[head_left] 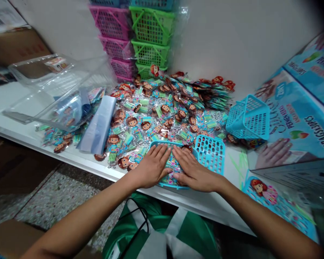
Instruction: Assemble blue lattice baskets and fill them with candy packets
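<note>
A blue plastic basket [173, 186] at the table's front edge is filled with small printed packets. My left hand [153, 166] lies flat on the packets at its left side, fingers stretched out. On the right side my right hand [191, 169] rests on them too, its fingers spread. Neither hand grips anything. The blue perforated lid [211, 153] sits beside the basket on the right, next to my right hand. A large pile of the same packets [151, 124] spreads behind and to the left of the basket.
Stacks of pink baskets [115, 25] and green baskets [152, 27] stand at the back. A blue basket [248, 118] and a large printed box [299, 118] are at the right. A clear plastic container [43, 97] and a bluish plastic sheet [98, 126] lie left.
</note>
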`<state>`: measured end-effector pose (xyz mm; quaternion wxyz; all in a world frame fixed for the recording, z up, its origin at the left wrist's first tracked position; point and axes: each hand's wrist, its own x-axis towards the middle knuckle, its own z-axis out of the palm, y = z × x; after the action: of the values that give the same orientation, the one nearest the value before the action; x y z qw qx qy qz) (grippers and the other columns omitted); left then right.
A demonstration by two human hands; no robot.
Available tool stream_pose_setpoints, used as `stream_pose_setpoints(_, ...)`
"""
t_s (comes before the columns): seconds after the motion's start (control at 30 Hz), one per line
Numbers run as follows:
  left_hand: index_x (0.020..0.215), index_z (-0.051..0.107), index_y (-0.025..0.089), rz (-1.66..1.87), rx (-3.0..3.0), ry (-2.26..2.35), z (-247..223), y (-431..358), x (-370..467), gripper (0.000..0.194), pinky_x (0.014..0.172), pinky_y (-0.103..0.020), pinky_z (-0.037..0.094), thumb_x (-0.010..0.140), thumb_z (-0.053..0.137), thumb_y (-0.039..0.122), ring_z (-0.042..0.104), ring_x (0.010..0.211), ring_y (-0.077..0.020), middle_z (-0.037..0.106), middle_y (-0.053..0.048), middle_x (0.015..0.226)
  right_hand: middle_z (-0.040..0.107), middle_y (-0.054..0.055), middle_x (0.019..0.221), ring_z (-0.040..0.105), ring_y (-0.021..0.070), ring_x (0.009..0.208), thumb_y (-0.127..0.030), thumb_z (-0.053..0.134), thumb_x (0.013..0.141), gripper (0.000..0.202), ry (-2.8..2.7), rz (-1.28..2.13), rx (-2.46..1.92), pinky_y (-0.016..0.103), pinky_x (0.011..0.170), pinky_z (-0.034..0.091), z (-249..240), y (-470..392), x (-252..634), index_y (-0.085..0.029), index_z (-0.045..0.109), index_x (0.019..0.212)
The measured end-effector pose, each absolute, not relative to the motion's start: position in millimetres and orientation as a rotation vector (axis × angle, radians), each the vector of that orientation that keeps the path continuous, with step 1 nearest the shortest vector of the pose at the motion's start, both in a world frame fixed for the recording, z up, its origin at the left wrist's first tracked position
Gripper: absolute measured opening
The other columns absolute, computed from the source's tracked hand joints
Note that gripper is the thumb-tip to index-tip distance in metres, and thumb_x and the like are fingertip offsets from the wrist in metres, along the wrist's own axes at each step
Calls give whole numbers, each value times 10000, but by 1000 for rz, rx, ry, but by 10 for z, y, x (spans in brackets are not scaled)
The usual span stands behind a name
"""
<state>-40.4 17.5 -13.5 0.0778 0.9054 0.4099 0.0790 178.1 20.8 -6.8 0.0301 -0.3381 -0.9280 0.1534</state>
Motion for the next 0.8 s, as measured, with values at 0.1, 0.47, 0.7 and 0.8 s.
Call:
stream_pose_setpoints(0.1,1441,255,78,229,2737,1220,-150,182,-396,663,1120,-482,205,937,303,506,240,1397,-308,318,-206,1486,85,169,1557,51,252,1436,-414,296,980,674,-2793,400,-1154,500,1140,210,-125,165,1754,-126,-22,1500)
stream_pose_setpoints(0.47,1401,325,68,154,2732,1193,-98,235,-372,618,1027,-478,332,938,307,477,376,1303,-331,422,-215,1405,193,250,1516,222,336,1392,-430,334,949,668,-2824,349,-1234,503,1076,298,-112,173,1688,-49,178,1475)
stream_pose_setpoints(0.7,1402,328,84,162,2716,1207,-110,213,-399,613,1037,-498,322,937,312,484,338,1336,-341,368,-231,1443,466,249,1319,454,374,1186,-570,430,880,693,-2765,207,-1326,526,953,358,2,196,1717,-166,340,1434)
stream_pose_setpoints(0.8,1421,294,83,146,2720,1220,-138,214,-407,636,1031,-515,323,936,303,494,291,1360,-376,249,-254,1498,447,244,1342,463,356,1181,-556,434,884,689,-2762,283,-1337,501,939,374,-8,203,1726,-171,316,1444)
